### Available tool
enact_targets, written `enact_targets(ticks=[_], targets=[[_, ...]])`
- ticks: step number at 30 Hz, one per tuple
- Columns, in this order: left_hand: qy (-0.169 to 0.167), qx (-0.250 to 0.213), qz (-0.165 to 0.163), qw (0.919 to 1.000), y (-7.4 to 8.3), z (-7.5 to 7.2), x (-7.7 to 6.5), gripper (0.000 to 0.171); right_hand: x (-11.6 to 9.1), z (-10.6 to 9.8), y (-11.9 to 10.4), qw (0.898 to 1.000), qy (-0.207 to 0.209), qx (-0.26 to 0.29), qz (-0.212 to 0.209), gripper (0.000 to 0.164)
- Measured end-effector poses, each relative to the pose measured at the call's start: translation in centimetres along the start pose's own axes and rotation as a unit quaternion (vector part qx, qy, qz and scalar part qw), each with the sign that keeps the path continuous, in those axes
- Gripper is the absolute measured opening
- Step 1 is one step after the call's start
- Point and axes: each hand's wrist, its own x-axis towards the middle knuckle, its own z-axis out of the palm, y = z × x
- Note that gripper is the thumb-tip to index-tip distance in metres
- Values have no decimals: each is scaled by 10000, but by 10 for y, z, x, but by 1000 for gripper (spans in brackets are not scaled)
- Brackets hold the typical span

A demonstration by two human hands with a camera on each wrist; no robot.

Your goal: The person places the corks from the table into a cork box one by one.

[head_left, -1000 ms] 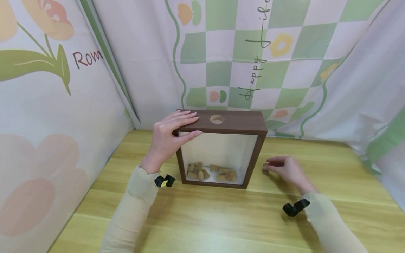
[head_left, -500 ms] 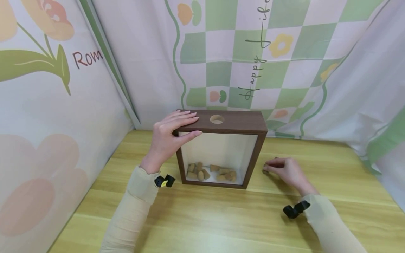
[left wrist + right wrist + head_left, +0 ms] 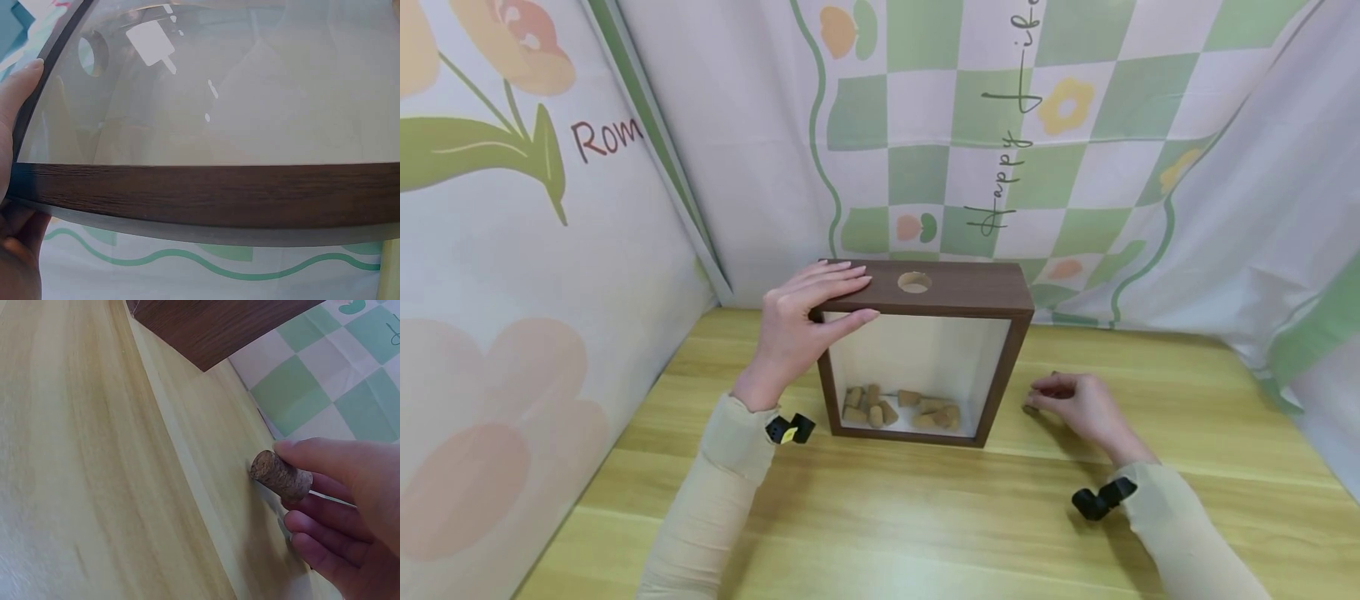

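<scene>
A dark brown wooden box frame point(image 3: 973, 287) with a clear front stands upright on the table, a round hole point(image 3: 915, 283) in its top. Several corks point(image 3: 936, 414) lie inside along the bottom. My left hand point(image 3: 801, 321) grips its top left corner, fingers flat over the top and thumb on the front edge. In the left wrist view the thumb point(image 3: 22, 90) shows beside the frame's edge. To the right of the box, low over the table, my right hand point(image 3: 1082, 408) pinches a single cork point(image 3: 281, 475) between thumb and fingers.
The wood-grain table point(image 3: 880, 517) runs around the box. A green-and-white checkered curtain point(image 3: 985, 150) hangs right behind it, and a printed white panel point(image 3: 587, 250) rises along the left side.
The cork between my right fingertips has turned slightly, and its end now sits a little lower. My left hand and the box have not moved.
</scene>
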Motion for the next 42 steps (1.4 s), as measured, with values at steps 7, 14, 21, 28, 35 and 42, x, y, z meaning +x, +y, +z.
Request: enact_targets(ticks=[7, 14, 21, 28, 35, 42], targets=[[18, 6, 41, 10000, -1, 0, 1, 42, -1, -2, -2, 10000, 19, -54, -3, 36], [1, -9, 26, 10000, -1, -1, 2, 42, -2, -7, -4, 9997, 40, 143, 177, 39], [-24, -25, 9, 10000, -1, -1, 2, 41, 1, -23, -25, 9977, 261, 630, 34, 38], [-22, -36, 6, 10000, 0, -1, 1, 42, 7, -43, -59, 9905, 1052, 787, -403, 30], [-20, -29, 18, 10000, 1, -1, 1, 41, 11, -65, -97, 9774, 1813, 900, -609, 32], [15, 18, 47, 10000, 1, 0, 1, 41, 15, -83, -132, 9545, 2442, 1454, -906, 32]])
